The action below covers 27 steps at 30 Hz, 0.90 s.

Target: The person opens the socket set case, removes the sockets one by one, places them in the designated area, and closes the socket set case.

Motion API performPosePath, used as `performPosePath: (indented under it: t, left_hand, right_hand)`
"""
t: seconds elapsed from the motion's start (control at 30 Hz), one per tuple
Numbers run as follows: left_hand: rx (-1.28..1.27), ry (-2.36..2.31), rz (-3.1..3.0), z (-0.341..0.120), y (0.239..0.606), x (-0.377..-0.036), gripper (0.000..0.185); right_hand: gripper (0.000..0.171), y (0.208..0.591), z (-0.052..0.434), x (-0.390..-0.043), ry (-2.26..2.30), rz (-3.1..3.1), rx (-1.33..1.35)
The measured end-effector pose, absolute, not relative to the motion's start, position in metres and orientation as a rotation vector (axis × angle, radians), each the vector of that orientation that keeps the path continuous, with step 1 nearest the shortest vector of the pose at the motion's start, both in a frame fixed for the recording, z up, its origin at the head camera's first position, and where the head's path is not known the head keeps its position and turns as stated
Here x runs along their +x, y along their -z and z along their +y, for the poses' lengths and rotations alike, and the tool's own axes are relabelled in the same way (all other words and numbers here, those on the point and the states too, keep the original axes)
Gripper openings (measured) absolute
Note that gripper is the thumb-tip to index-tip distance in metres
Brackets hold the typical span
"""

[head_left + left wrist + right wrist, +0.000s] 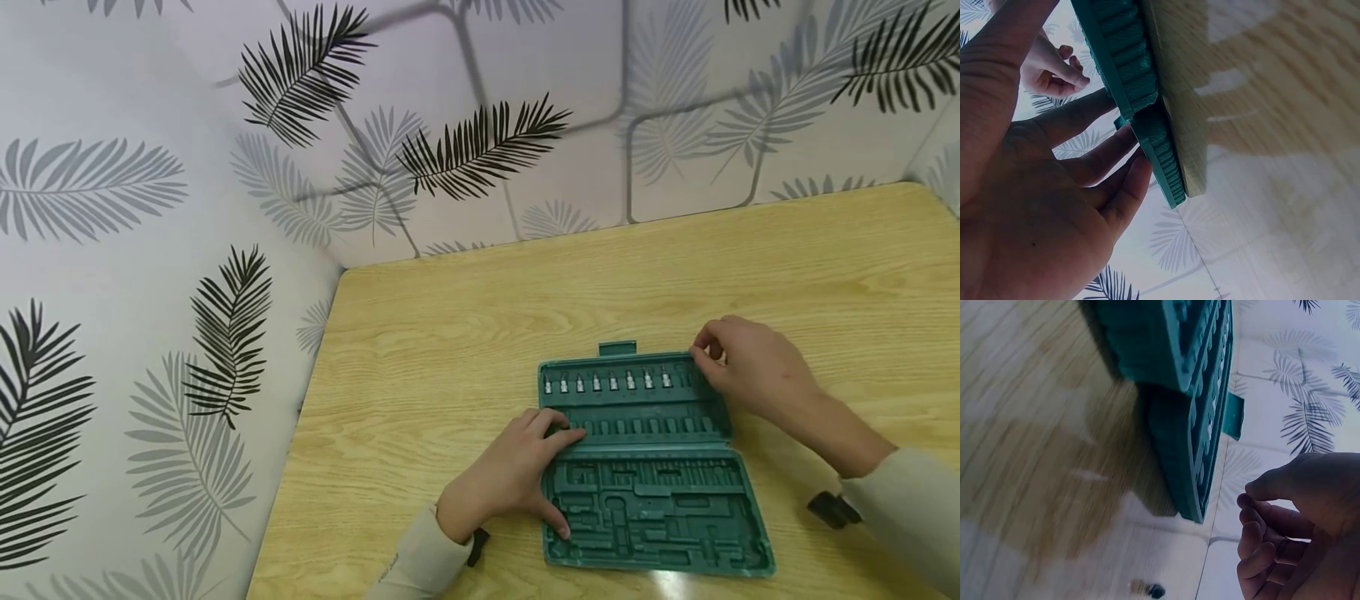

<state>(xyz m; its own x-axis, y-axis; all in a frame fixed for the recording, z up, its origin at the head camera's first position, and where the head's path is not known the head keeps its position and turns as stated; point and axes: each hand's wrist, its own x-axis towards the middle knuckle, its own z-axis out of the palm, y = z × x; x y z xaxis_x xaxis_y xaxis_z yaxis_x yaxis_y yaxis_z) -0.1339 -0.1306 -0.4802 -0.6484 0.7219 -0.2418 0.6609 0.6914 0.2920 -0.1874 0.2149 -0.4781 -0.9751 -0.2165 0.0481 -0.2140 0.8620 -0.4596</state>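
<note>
The left hand lies flat, fingers straight, pressing the green tool case at its nine o'clock edge. The right hand curls at the lid's two o'clock corner, grip unclear. Opened mid-tabletop, the case looks stiff, light plastic; best held by its rims.

Head view looks down from above – wrist views close, sharing the green case

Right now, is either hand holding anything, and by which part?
Left hand rests flat on the green tool case at its left edge, gripping nothing. Right hand is curled at the far right corner; any hold cannot be told.
</note>
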Motion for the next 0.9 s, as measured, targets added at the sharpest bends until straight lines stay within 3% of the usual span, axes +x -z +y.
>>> performPosePath:
  t: [0.53,0.9]
  left_hand:
    - [1.098,-0.221,2.566,-0.128,0.480,-0.135,0.123]
    - [1.065,-0.205,2.558,-0.128,0.478,-0.134,0.122]
  right_hand:
    - [0.015,0.484,0.190,-0.194,0.572,2.937,-0.522]
    - [0.017,0.489,0.182,-0.200,0.726,2.838,-0.396]
